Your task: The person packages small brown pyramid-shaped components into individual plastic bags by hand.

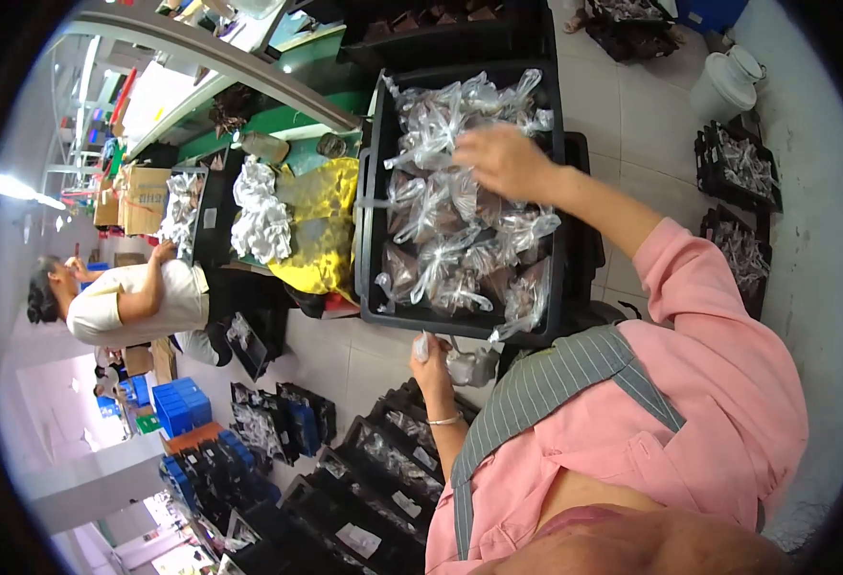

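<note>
A black crate is filled with several knotted clear plastic bags of dark small parts. My right hand reaches over its far part, fingers curled onto the top of one clear bag. My left hand, with a thin bracelet at the wrist, is below the crate's near edge. It pinches the neck of another small clear bag that hangs just under the crate rim. My pink sleeve and grey striped apron fill the lower right.
A second black crate stands beyond the first. Beside it lie a yellow plastic bag and a heap of white bags. A person in a white shirt works at left. Black trays, blue crates and a white bucket are on the floor.
</note>
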{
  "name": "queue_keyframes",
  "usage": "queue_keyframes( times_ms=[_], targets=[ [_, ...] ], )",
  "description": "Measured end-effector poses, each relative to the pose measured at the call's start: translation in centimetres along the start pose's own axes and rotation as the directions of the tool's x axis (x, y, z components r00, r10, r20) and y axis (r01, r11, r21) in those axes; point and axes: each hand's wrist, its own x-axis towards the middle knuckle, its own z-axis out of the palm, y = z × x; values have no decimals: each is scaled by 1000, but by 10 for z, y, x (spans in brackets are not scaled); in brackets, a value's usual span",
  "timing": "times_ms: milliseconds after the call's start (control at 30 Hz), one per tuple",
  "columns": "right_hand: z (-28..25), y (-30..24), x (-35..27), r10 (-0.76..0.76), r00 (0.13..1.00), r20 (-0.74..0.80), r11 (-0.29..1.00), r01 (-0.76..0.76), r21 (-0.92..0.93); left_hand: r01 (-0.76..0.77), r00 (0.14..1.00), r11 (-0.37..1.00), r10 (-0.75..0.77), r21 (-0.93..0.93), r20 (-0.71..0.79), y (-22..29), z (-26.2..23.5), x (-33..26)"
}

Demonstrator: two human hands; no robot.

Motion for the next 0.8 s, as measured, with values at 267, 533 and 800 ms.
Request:
queue_keyframes(
  times_ms=[267,533,800],
  targets=[
    [-7,41,28,320,912,256,936,-346,62,94,991,978,-110,-184,-74,8,42,-17],
    [-9,57,-11,-76,992,-101,996,71,-53,18,967,973,-75,-231,-244,16,67,-20],
    [-51,180,23,466,880,91,866,-475,158,-56,941,950,-52,-306,-333,8,72,-25]
  ],
)
